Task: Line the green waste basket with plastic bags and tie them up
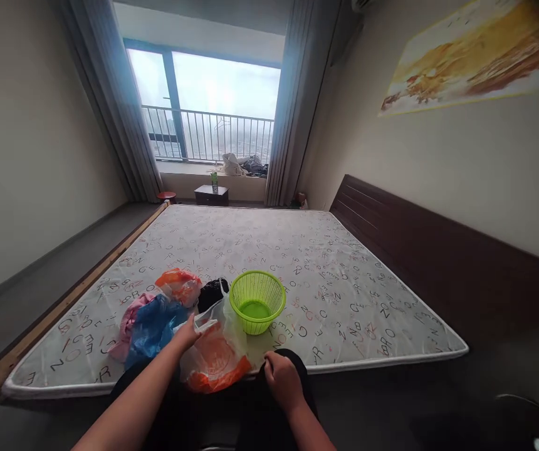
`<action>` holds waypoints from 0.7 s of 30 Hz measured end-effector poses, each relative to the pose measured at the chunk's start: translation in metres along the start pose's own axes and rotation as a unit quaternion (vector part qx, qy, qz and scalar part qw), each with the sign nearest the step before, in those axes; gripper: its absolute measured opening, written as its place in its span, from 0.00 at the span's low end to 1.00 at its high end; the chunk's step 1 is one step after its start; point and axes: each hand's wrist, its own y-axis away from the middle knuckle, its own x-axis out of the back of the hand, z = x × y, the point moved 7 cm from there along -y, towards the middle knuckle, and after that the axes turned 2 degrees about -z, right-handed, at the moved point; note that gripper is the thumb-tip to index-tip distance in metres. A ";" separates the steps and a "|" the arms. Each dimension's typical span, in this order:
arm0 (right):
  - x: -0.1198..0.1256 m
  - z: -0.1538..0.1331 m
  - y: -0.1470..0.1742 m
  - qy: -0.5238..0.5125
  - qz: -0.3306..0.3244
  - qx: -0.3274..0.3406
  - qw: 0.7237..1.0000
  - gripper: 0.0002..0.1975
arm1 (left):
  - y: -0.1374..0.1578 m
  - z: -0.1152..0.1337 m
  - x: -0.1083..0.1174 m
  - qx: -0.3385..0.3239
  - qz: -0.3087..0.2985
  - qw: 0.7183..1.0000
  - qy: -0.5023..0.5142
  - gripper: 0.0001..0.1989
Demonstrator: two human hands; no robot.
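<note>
My left hand (186,336) pinches the handle of an orange-and-white plastic bag (215,357) lying at the near edge of the mattress (251,250). My right hand (281,378) grips the same bag's right edge, fingers closed. A green plastic basket (257,300) stands upright just behind the bag. To the left lie a blue bag (154,326), a pink bag (128,322), another orange-and-white bag (180,285) and a black bag (212,292), bunched together.
The bare mattress with a letter print fills the middle of the room. A dark wooden headboard (439,263) runs along the right. Beyond it are a window with railing (208,134), grey curtains (109,106), a small dark table with a green bottle (214,181) and a red stool (167,196).
</note>
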 end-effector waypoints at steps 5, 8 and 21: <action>0.013 0.017 0.005 -0.015 -0.025 -0.031 0.999 0.15 | 0.004 0.011 0.001 0.014 0.004 1.000 0.007 0.13; 0.013 0.027 0.011 -0.023 -0.033 -0.047 0.998 0.16 | 0.021 0.013 0.024 0.024 0.084 0.995 0.056 0.21; 0.091 -0.172 -0.120 -0.056 0.022 0.208 0.976 0.35 | 0.155 0.104 0.151 -0.180 0.125 0.946 0.240 0.25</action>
